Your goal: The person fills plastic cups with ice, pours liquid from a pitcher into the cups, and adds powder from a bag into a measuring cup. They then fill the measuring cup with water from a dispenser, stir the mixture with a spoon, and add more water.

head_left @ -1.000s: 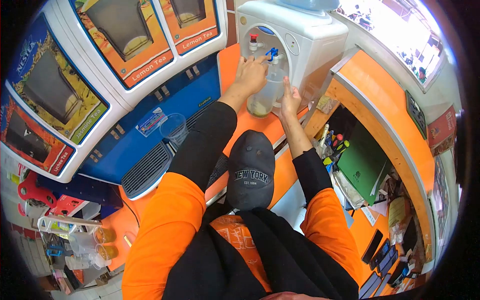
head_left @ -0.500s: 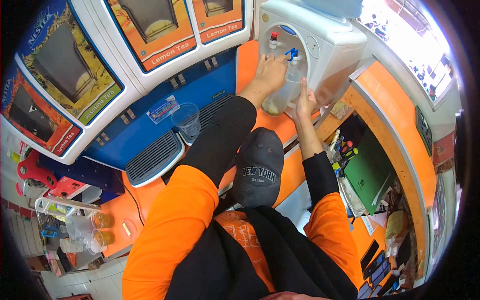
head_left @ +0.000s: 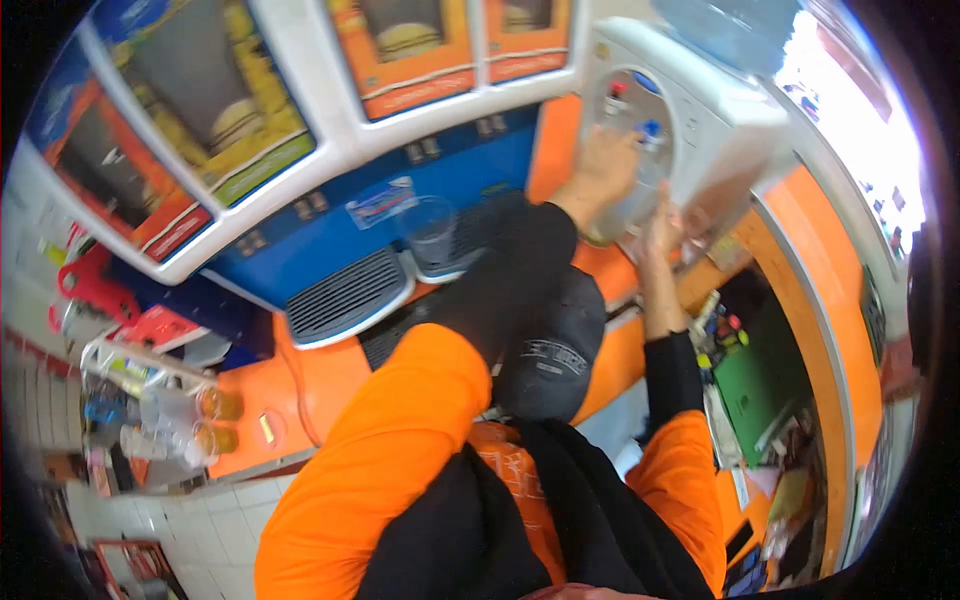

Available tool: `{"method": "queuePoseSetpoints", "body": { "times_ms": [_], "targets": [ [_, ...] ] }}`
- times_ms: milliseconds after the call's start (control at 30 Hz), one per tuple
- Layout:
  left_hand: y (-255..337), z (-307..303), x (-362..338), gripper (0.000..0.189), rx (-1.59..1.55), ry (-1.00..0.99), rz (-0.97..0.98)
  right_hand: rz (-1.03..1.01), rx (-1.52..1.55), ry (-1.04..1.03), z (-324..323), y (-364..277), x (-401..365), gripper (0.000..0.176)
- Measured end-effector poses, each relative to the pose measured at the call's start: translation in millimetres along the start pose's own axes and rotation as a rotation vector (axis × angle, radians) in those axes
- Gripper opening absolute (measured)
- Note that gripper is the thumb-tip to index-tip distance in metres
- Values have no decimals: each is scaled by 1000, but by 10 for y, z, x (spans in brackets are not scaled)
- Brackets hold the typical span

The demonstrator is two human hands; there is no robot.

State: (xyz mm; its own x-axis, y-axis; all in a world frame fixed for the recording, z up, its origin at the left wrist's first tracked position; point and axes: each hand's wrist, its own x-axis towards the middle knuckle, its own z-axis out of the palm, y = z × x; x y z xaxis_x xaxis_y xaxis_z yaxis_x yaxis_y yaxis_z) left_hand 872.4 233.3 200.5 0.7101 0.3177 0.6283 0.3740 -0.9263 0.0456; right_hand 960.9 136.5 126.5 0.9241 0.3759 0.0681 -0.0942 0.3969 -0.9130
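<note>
My left hand (head_left: 607, 162) reaches up to the white water dispenser (head_left: 725, 125), right beside its blue tap (head_left: 648, 130). Its fingers are smeared by motion. Under the tap stands a clear plastic container (head_left: 622, 212), partly hidden by my left wrist. My right hand (head_left: 663, 232) is closed at the right side of that container, thumb pointing up. A red tap (head_left: 616, 92) sits to the left of the blue one. Between my arms, a dark cap (head_left: 552, 350) with lettering covers part of the counter.
Drink dispensers (head_left: 230, 90) with pictured panels line the left. A clear cup (head_left: 428, 232) stands by the drip trays (head_left: 350, 295). Cups of amber drink (head_left: 218, 404) are at the lower left. A green folder (head_left: 755, 395) and phones lie on the right.
The whole view has swung left and blurred, so the dispenser and counter sit further right. Both hands are still at the water dispenser.
</note>
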Motion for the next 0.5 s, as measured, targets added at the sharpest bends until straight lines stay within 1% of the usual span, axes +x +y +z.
{"method": "queuePoseSetpoints", "body": {
  "times_ms": [100, 133, 167, 200, 233, 267, 333, 433, 500],
  "targets": [
    [7, 32, -18, 35, -96, 107, -46, 37, -70, -7, 17, 34, -1, 39],
    [20, 142, 2, 29, -252, 213, -96, 57, -87, -18, 37, 34, -1, 41],
    [-6, 369, 100, 29, -378, 185, -197, 80, -97, -29, 31, 26, -5, 43],
    [-35, 597, 134, 28, -322, 243, -149, 103, -95, -45, 30, -16, -40, 45],
    [15, 506, 158, 29, -449, 123, -260, 127, -70, -58, -9, -34, -19, 48],
    [0, 662, 218, 29, -382, 170, -216, 152, -46, -70, -41, -53, 2, 52],
    [14, 558, 68, 28, -83, 188, -10, 133, -118, -132, -161, 142, 243, 55],
    [68, 340, 61, 26, -14, 70, -28, -5, -162, -109, -260, 214, 424, 51],
    [84, 323, 72, 28, -2, 54, -49, -66, -114, -83, -207, 225, 391, 48]
  ]
}}
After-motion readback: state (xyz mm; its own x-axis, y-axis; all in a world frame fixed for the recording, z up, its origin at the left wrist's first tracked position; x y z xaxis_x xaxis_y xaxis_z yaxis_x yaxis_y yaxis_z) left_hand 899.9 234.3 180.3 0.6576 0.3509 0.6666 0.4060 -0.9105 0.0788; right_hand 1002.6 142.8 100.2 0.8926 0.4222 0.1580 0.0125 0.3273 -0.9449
